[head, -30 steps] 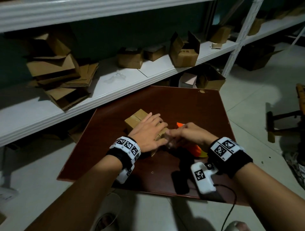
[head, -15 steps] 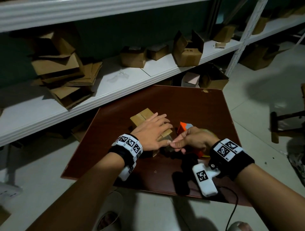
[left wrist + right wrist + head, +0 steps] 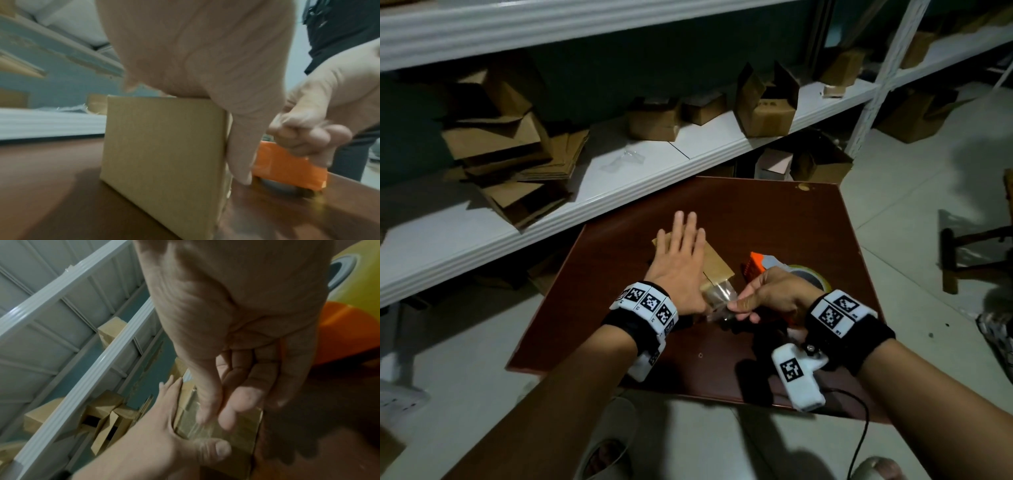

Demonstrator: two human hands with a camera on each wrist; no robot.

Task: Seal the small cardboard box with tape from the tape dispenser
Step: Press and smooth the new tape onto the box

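Observation:
The small cardboard box [image 3: 717, 263] stands on the dark red table [image 3: 791, 222]. My left hand [image 3: 681, 263] lies flat on top of it with straight fingers, and in the left wrist view its thumb runs down the near side of the box [image 3: 164, 154]. My right hand [image 3: 734, 305] pinches the loose end of a clear tape strip [image 3: 717, 294] at the box's near end. This tape strip [image 3: 205, 423] lies along the box top. The orange tape dispenser [image 3: 756, 263] with its yellowish roll [image 3: 808, 274] rests on the table just behind my right hand.
A white shelf [image 3: 619, 178] runs along the far side of the table and carries flattened cartons [image 3: 510, 164] and several small boxes [image 3: 763, 109]. More boxes [image 3: 818, 164] sit under the shelf. A chair leg [image 3: 952, 260] stands to the right on the tiled floor.
My left hand has stretched its fingers out flat and forward over the box top. My right hand has come off the dispenser to the box's near end and now pinches the tape.

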